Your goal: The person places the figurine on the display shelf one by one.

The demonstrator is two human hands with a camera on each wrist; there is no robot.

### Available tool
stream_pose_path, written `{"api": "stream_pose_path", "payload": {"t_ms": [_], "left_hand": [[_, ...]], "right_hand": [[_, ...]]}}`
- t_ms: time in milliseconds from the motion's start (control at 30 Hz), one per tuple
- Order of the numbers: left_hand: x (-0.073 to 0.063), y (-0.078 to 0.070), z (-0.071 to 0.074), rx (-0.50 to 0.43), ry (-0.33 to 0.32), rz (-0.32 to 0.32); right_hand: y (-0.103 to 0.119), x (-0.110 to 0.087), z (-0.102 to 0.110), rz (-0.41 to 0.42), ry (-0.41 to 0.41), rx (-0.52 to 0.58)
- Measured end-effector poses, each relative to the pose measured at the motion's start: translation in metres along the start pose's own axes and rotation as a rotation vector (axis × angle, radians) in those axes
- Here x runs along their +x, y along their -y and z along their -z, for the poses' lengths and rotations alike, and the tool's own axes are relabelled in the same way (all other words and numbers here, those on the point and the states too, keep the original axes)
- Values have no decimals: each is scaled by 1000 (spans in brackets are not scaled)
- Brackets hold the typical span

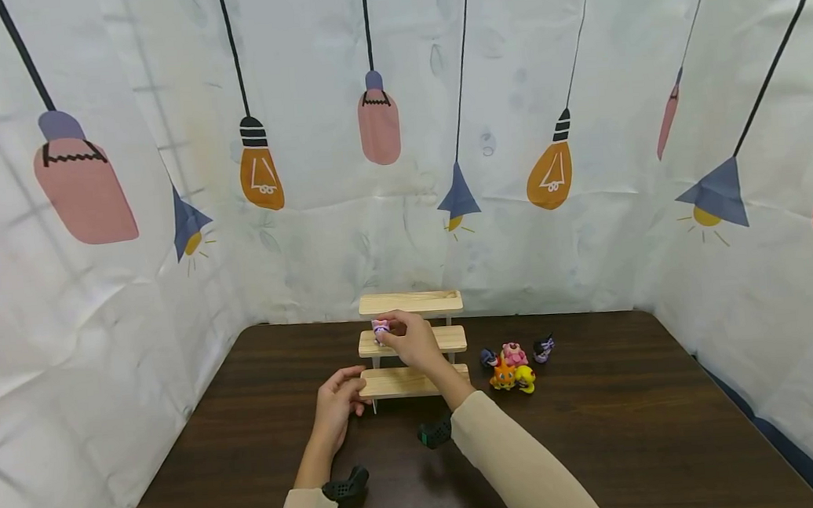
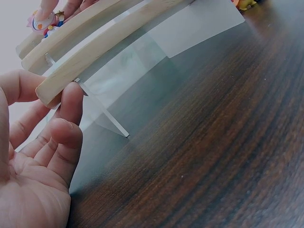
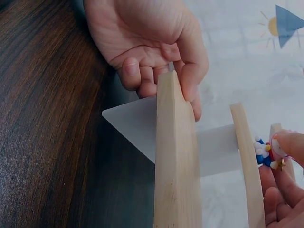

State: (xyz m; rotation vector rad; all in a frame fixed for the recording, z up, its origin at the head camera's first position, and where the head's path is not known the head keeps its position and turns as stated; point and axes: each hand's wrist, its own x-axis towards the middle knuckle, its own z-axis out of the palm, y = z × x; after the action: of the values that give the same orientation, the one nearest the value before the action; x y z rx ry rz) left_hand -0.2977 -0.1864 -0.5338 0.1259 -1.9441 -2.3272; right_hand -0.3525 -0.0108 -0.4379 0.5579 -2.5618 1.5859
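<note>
A three-tier display stand [image 1: 387,383] has pale wooden shelves on clear side supports. My left hand [image 1: 337,404] grips the left end of its lowest shelf; in the left wrist view, the thumb and a finger [image 2: 72,102] lie on either side of the wood. Over the left end of the middle shelf, my right hand [image 1: 414,341] pinches a small figurine [image 1: 380,330]. This figurine has a white face, pink trim and, in the right wrist view, a blue and red body [image 3: 262,154]. It stands upright, its base close over the shelf.
Right of the stand, several small figurines cluster on the dark wooden table [image 1: 603,429]: an orange one [image 1: 503,376], a pink one [image 1: 514,354], a yellow one [image 1: 525,379] and dark ones. A white curtain [image 1: 321,252] printed with lamps hangs behind and at both sides.
</note>
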Motion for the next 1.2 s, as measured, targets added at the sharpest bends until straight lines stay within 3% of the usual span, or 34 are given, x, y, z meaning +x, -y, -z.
{"api": "stream_pose_path", "payload": {"t_ms": [767, 1200], "left_hand": [[0, 1, 0, -2, -3, 2], [1, 1, 0, -8, -4, -1]], "right_hand": [[-3, -3, 0, 14, -10, 22], [-19, -26, 24, 48, -13, 79]]}}
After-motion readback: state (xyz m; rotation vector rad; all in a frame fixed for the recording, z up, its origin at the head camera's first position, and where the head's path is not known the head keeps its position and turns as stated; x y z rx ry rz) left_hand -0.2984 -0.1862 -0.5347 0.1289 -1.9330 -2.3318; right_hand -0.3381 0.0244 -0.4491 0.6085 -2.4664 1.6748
